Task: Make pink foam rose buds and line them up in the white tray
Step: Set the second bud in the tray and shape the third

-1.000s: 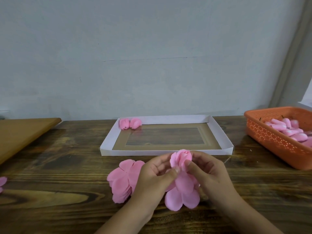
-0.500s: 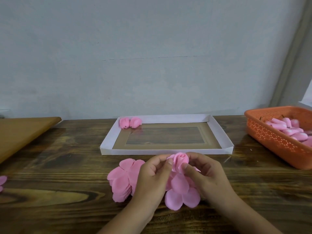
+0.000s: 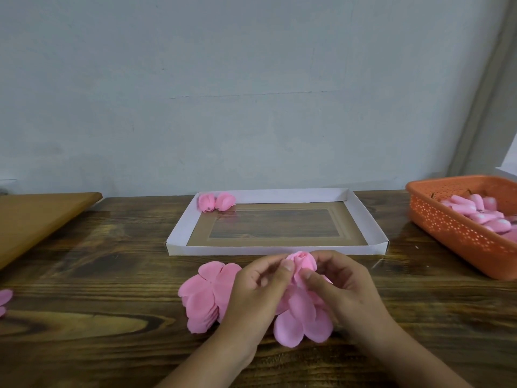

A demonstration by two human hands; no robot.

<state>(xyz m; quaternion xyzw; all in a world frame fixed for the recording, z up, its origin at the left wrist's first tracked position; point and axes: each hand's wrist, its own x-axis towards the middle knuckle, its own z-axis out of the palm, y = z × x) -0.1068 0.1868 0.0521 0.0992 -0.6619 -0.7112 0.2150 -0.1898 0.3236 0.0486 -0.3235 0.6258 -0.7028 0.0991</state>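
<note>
A pink foam rose bud (image 3: 302,261) is pinched between my left hand (image 3: 257,292) and my right hand (image 3: 344,289), just in front of the white tray (image 3: 179,233). Loose pink petals (image 3: 302,323) hang from the bud below my fingers and rest near the table. Two finished pink buds (image 3: 215,201) lie side by side in the tray's far left corner. A stack of flat pink petal sheets (image 3: 205,295) lies on the table left of my left hand.
An orange perforated basket (image 3: 453,228) with pink foam pieces stands at the right. A brown wooden board (image 3: 36,217) lies at the left. A stray pink petal (image 3: 4,299) sits at the left edge. A grey wall backs the dark wooden table (image 3: 98,275).
Both hands have lowered the bud slightly towards the table, and the fingers have shifted around it, wrapping the petals closer.
</note>
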